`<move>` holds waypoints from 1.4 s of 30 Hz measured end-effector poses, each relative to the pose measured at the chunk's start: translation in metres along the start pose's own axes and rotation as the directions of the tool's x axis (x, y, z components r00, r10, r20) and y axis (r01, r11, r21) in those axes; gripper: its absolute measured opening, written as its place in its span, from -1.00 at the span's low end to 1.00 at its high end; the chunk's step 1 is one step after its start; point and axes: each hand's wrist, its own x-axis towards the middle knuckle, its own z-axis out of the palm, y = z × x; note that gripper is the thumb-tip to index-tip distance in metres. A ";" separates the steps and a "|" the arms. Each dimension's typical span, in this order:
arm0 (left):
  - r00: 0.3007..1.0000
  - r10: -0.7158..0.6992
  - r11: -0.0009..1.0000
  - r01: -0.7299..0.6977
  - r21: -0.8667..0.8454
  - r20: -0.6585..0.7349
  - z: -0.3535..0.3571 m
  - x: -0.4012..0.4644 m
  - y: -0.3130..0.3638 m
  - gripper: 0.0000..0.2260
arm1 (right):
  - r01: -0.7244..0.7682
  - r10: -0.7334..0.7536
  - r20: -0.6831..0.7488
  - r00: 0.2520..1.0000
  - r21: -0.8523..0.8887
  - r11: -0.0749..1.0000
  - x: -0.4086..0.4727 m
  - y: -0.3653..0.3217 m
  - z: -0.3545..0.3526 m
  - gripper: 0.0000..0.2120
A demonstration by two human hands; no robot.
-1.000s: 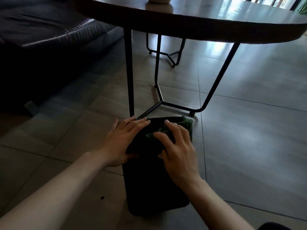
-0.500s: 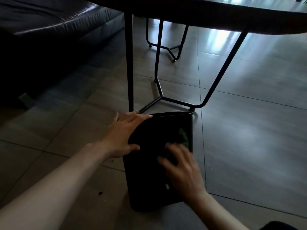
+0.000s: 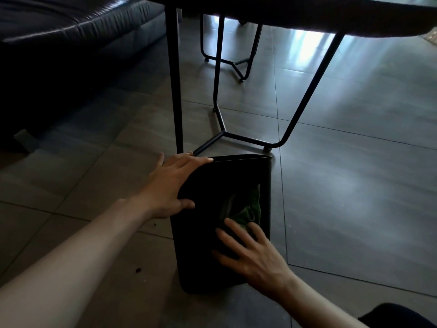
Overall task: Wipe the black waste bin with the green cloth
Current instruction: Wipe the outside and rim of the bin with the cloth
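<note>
The black waste bin (image 3: 208, 185) stands on the tiled floor in front of me, its near side facing the camera. My left hand (image 3: 173, 185) grips its upper left corner, fingers over the rim and thumb on the near face. My right hand (image 3: 253, 254) lies flat on the lower part of the near face, fingers spread. It presses the green cloth (image 3: 250, 209) against the bin. The cloth bunches above my fingertips, and part of it is hidden under the hand.
A dark table (image 3: 307, 13) overhangs the bin, with a thin black metal leg frame (image 3: 222, 131) just behind it and a straight leg (image 3: 175, 79) at its left. A dark leather sofa (image 3: 71, 43) fills the far left. Small crumbs (image 3: 138, 270) lie on the floor.
My right hand slid the cloth from the bin's top rim down its near face. My left hand stayed on the upper left corner. The camera tilted lower.
</note>
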 end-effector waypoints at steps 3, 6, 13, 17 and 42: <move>1.000 -0.008 1.000 0.008 -0.004 -0.006 -0.001 0.000 0.001 -0.06 | -0.376 0.408 -0.188 0.893 0.186 0.908 0.024 0.036 -0.021 -0.65; 1.000 0.002 1.000 -0.002 -0.006 -0.010 0.001 -0.001 0.003 -0.06 | -0.656 0.782 -0.258 0.568 0.431 0.619 0.061 0.066 -0.044 -0.61; 1.000 0.013 1.000 -0.013 0.005 -0.008 0.000 0.001 0.004 -0.09 | -0.208 0.218 -0.098 0.971 0.110 0.972 0.050 -0.021 -0.009 -0.58; 1.000 0.019 1.000 -0.019 0.011 -0.014 0.001 0.002 0.001 -0.05 | 0.068 -0.068 0.008 0.998 0.021 0.997 0.004 -0.009 0.006 -0.56; 1.000 0.010 1.000 -0.010 -0.006 -0.010 0.001 0.007 -0.002 -0.04 | -0.478 0.507 -0.126 0.852 0.203 0.854 0.047 -0.015 -0.008 -0.42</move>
